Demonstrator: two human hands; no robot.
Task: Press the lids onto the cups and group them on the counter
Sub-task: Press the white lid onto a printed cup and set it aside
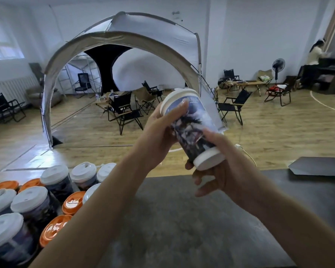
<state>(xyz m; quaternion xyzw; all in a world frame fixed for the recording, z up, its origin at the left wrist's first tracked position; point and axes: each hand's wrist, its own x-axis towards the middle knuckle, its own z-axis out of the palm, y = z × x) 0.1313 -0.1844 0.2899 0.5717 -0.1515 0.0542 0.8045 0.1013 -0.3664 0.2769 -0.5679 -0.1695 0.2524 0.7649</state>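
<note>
One printed cup is held tilted in the air above the surface, its white lid pointing away. The left hand wraps its upper wall, and the right hand grips its white lower end. Left of the left forearm stand seven white-lidded cups and five orange-lidded cups, one cut off by the frame edge. Beneath and right of the hands, open grey surface runs to its far edge.

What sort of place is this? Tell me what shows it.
Probably an indoor hall set up as a camping-style lounge: a dome tent on wood flooring, folding camp chairs, and a counter with lidded cups.
</note>
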